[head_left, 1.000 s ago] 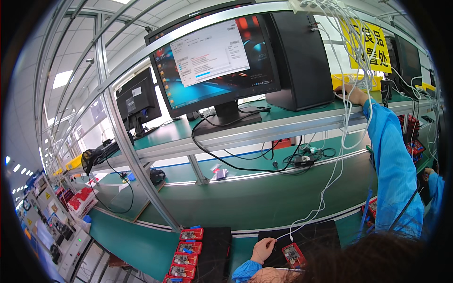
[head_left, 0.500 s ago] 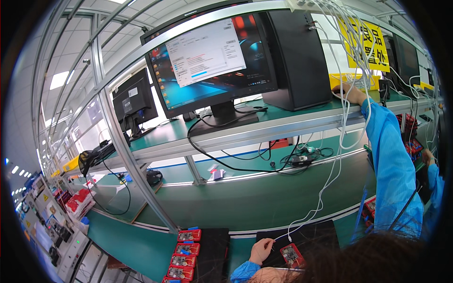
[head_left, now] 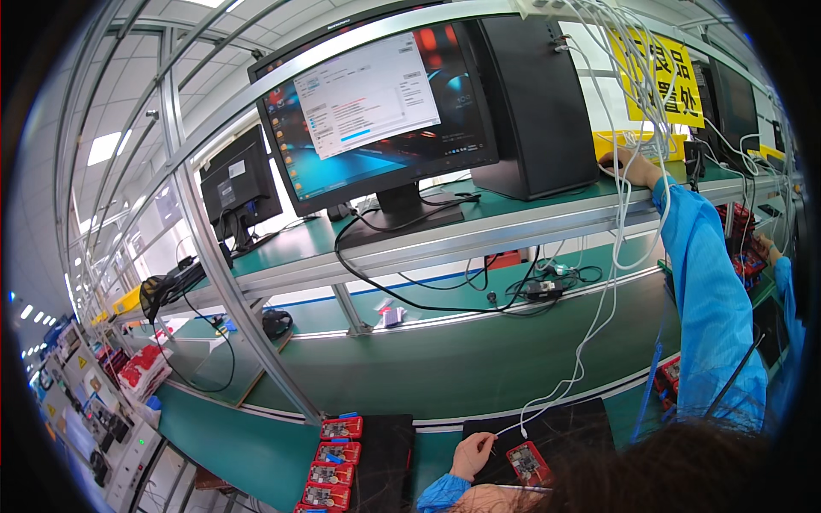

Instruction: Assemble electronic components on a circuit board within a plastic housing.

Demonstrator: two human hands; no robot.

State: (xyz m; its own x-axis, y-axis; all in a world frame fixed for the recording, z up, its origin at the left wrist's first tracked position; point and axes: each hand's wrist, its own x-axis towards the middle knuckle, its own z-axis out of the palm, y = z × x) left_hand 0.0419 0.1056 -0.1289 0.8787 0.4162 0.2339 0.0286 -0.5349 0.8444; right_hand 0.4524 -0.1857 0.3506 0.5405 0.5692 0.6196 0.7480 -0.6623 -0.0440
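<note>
At the bottom centre, my left hand [head_left: 472, 455] is closed in a pinch; a thin white cable [head_left: 510, 428] runs to its fingertips. Just right of it, a red-framed circuit board [head_left: 528, 463] lies on a black mat [head_left: 575, 427]. A white cable plug [head_left: 524, 433] rests above that board, apart from it. My right arm, in a blue sleeve, stretches up to the shelf. There my right hand [head_left: 633, 168] is beside the black computer tower [head_left: 539, 111] and the yellow bin [head_left: 676, 147]; its fingers are partly hidden by the tower's edge and hanging cables.
Several red-framed boards [head_left: 333, 474] stand in a column on the left. A monitor [head_left: 376, 111] occupies the shelf [head_left: 291, 248]. White cables [head_left: 617, 256] hang down on the right. A metal post [head_left: 231, 291] crosses the left side. Another person's hand [head_left: 768, 250] shows at far right.
The view has shifted slightly. Both my hands keep nearly the same places. The other person's hand at far right has moved up, near red boards.
</note>
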